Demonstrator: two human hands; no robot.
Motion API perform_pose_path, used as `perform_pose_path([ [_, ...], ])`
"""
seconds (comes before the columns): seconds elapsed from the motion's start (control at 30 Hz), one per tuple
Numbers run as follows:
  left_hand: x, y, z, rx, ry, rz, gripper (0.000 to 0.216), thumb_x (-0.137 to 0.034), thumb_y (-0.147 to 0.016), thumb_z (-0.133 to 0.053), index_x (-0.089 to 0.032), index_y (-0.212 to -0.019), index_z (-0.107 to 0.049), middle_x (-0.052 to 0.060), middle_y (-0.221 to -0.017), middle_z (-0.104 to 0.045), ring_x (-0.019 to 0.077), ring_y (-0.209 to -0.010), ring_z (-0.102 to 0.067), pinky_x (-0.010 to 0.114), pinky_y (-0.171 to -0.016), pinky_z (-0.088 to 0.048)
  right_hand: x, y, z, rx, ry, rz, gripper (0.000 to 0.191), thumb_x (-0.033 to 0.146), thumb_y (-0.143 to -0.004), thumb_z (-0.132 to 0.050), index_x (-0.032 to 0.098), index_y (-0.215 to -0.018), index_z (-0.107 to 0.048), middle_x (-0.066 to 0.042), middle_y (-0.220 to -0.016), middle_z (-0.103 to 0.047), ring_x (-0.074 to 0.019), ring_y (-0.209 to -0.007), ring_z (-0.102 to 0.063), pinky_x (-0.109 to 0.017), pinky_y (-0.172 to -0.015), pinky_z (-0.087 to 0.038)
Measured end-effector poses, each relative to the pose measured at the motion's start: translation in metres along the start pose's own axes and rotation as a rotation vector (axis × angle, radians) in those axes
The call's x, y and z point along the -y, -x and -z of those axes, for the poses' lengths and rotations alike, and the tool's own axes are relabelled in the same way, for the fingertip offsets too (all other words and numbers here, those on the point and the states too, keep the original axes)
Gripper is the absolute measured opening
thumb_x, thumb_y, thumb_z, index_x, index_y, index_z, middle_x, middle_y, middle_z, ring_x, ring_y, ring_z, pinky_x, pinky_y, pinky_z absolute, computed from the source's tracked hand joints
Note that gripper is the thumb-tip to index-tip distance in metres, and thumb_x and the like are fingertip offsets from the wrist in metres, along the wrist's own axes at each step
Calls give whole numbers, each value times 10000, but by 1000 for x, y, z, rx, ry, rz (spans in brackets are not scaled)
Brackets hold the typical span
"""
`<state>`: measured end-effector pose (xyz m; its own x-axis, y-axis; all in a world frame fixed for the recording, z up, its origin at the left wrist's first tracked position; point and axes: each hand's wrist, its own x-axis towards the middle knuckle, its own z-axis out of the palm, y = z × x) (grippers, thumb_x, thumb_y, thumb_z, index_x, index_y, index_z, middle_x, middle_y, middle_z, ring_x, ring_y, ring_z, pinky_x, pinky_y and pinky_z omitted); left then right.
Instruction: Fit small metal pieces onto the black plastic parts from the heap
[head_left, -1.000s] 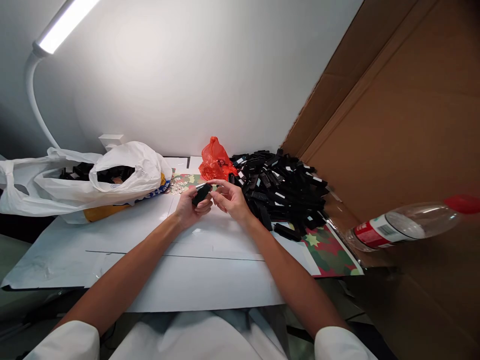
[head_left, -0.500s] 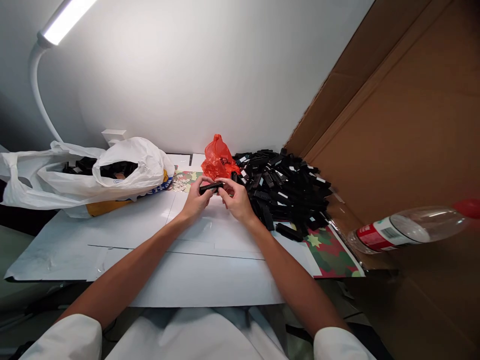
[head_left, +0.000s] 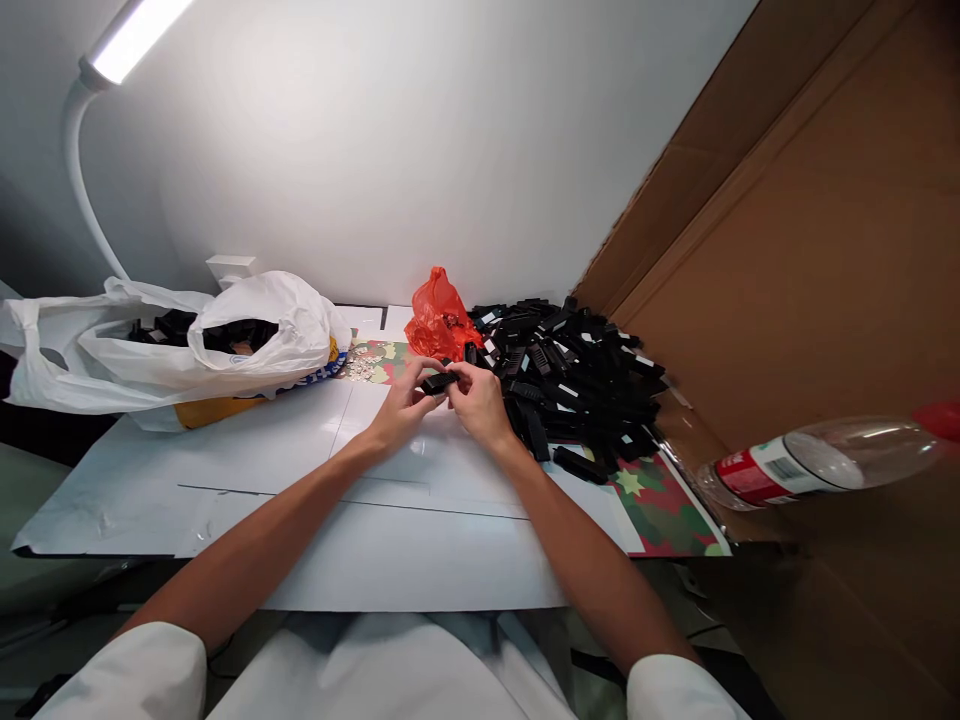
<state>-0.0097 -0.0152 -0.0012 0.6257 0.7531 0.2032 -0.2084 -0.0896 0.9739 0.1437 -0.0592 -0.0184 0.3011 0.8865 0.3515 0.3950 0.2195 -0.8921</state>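
Both of my hands meet over the white sheet, near the table's far side. My left hand pinches one end of a small black plastic part. My right hand closes its fingers on the other end of the same part. Just right of my hands lies a big heap of similar black parts, several with white labels. A crumpled red plastic bag sits right behind my hands.
A white plastic bag with black parts inside lies at the left, beneath a white lamp. Small pale bits lie on a camouflage-patterned mat. A clear bottle with a red label rests at right against brown cardboard.
The black part has turned from slanting in my left hand to lying level between both hands. Both hands shifted slightly right and away from me.
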Motion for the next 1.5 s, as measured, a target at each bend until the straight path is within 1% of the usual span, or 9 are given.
perform_pose_path([
  [0.17,2,2,0,-8,99,75,400,-123,-692,-793,-222,-1062,-679,31,-946,-681,141,-735,-590,208,-584,-393,-7,-2,0,22,-111,-35,253,287,-795,-556,175,-914,-748,-19,-648,-682,-165,-486,-583,-280,-508,-465],
  [0.47,2,2,0,-12,99,75,329,-147,-716,-756,-216,-1032,-694,44,-954,-687,136,-705,-552,217,-579,-379,-3,-1,1,4,-100,-9,265,272,-762,-555,169,-883,-767,-8,-627,-651,-170,-552,-587,-282,-550,-466],
  [0.67,5,3,1,-5,11,32,333,-185,-735,-779,-222,-1054,-691,30,-943,-685,117,-671,-542,217,-577,-368,-3,-1,3,27,-95,15,247,262,-778,-570,169,-876,-777,-19,-676,-680,-159,-565,-582,-279,-569,-463],
  [0.77,5,4,2,19,-68,-9,345,-172,-748,-770,-221,-1082,-694,16,-902,-674,108,-650,-525,219,-585,-370,-4,0,4,21,-76,44,257,252,-795,-565,170,-894,-788,-28,-701,-699,-171,-604,-612,-289,-613,-493],
  [0.87,4,3,2,16,-65,-7,343,-162,-741,-772,-214,-1073,-703,14,-873,-672,114,-657,-541,220,-588,-387,-4,1,3,13,-75,50,267,244,-803,-552,173,-902,-790,-33,-718,-712,-180,-641,-638,-294,-646,-514],
  [1.0,3,2,2,-26,-18,0,319,-164,-729,-787,-216,-1037,-722,26,-880,-691,129,-684,-586,212,-566,-411,-2,1,2,29,-114,-1,218,276,-802,-570,180,-868,-754,-13,-666,-670,-163,-573,-595,-278,-572,-471],
  [1.13,3,2,1,-104,-65,-50,320,-153,-728,-794,-207,-1039,-742,27,-885,-700,127,-684,-617,208,-554,-432,2,0,2,137,-255,-53,192,305,-783,-614,172,-858,-730,16,-616,-606,-134,-526,-534,-264,-531,-445],
  [1.33,2,0,1,-211,-170,-133,313,-106,-740,-734,-186,-1042,-748,13,-871,-715,111,-648,-630,215,-593,-487,3,-1,1,186,-493,-144,272,303,-760,-637,161,-956,-761,6,-686,-642,-131,-561,-566,-263,-521,-480],
  [1.5,2,-1,2,-242,-243,-156,263,-106,-751,-708,-171,-1001,-754,3,-795,-717,114,-607,-631,228,-600,-514,1,-1,0,193,-496,-175,334,293,-736,-637,148,-1002,-778,12,-666,-645,-125,-541,-562,-267,-520,-493],
])
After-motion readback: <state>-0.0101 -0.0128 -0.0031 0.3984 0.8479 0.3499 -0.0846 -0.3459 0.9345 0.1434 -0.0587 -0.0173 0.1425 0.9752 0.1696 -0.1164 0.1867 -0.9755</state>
